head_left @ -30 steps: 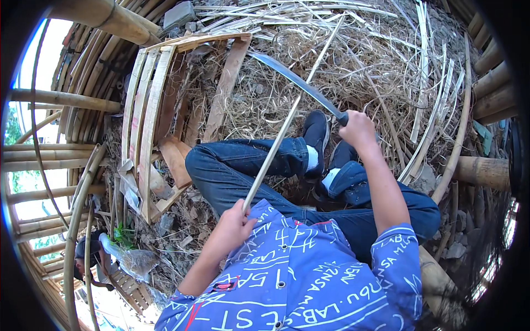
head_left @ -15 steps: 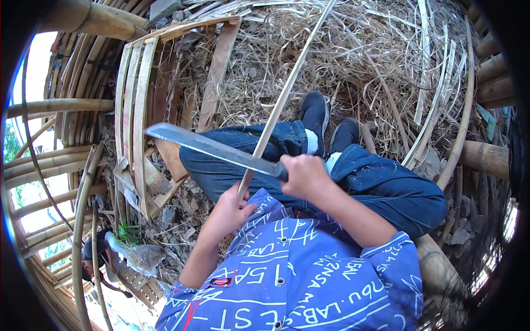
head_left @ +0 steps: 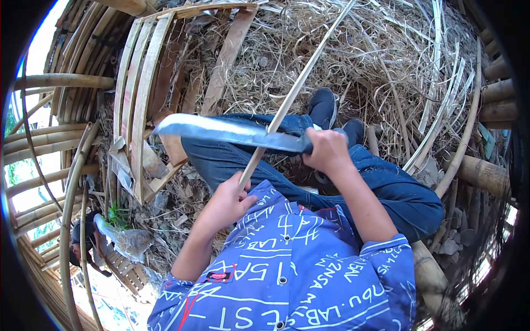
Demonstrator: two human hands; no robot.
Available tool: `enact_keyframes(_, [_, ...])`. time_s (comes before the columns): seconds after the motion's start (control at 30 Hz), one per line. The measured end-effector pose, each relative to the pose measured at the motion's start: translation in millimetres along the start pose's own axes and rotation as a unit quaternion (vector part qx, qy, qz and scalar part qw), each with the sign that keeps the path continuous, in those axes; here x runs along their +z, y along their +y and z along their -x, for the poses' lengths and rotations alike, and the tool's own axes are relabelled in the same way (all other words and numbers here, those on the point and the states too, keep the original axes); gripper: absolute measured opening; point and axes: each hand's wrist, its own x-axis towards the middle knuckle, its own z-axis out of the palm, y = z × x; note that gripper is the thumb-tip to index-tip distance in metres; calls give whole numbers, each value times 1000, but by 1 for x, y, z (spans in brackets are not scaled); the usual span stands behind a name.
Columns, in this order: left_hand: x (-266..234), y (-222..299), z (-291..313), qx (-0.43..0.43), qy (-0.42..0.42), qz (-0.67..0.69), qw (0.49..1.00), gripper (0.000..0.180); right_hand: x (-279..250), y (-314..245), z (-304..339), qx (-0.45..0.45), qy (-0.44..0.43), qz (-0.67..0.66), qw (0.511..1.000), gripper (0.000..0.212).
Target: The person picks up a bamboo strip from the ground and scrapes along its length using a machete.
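Observation:
My left hand (head_left: 227, 203) is closed round the near end of a long, pale bamboo strip (head_left: 296, 88), which slants away up and to the right. In my right hand (head_left: 329, 150) is the dark handle of a large machete (head_left: 221, 130). Its broad blade points left and lies across the strip, touching it a little beyond my left hand. The blade is bright with glare and slightly blurred. Both hands are in front of my lap, above my crossed legs in blue jeans (head_left: 381, 185).
Curly shavings (head_left: 326, 52) cover the ground ahead. A wooden slatted crate (head_left: 128, 91) stands at the left, by a bamboo-pole wall (head_left: 66, 81). Long split strips (head_left: 436, 66) and a thick bamboo pole (head_left: 486, 171) are at the right. Another person (head_left: 88, 243) is at the lower left.
The machete has moved farther out along the strip, away from my left hand, with its blade turned to catch more light. My right hand has gone forward and right; the left stays gripping the strip.

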Motion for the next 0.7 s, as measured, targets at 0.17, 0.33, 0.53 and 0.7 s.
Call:
enact_keyframes(0.17, [-3, 7, 1, -14, -26, 38, 999, 28, -2, 14, -5, -31, 40, 5, 999, 33])
enact_keyframes(0.33, [-8, 1, 2, -6, -21, 40, 999, 28, -2, 13, -9, -52, 61, 1, 997, 33])
enact_keyframes(0.53, [-14, 0, 6, -10, -27, 45, 999, 27, 2, 33, -11, -45, 94, 14, 994, 29])
enact_keyframes(0.7, [-15, -2, 12, -22, -31, 24, 999, 27, -11, 48, -7, -15, 84, 28, 996, 25])
